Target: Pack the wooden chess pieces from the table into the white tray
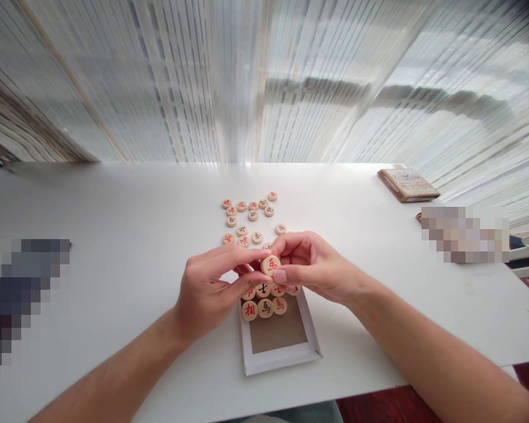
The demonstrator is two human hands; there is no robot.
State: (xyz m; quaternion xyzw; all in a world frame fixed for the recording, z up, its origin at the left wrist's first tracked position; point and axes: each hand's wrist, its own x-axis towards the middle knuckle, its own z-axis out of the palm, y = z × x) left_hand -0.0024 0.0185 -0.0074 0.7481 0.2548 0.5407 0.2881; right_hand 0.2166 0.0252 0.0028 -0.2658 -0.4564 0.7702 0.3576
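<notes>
Between the fingertips of both hands is a round wooden Chinese chess piece (271, 265) with a red character facing up. My left hand (216, 276) pinches it from the left, while my right hand (311, 264) grips it from the right. Beneath them lies a shallow white box (282, 363) with a brown inside. Several chess pieces with red or black characters sit in rows in its far part, such as a red-marked piece (249, 310) and a black-marked piece (265, 308). My hands partly cover the far row and the box's far edge.
Beyond my hands, several loose chess pieces (241, 206) are scattered on the white table (136, 217). A flat brown-edged box (409, 184) lies at the far right, near a blurred-out item (465, 234). Another blurred-out item (22, 294) is at the left. Striped curtains (229, 82) hang behind the table.
</notes>
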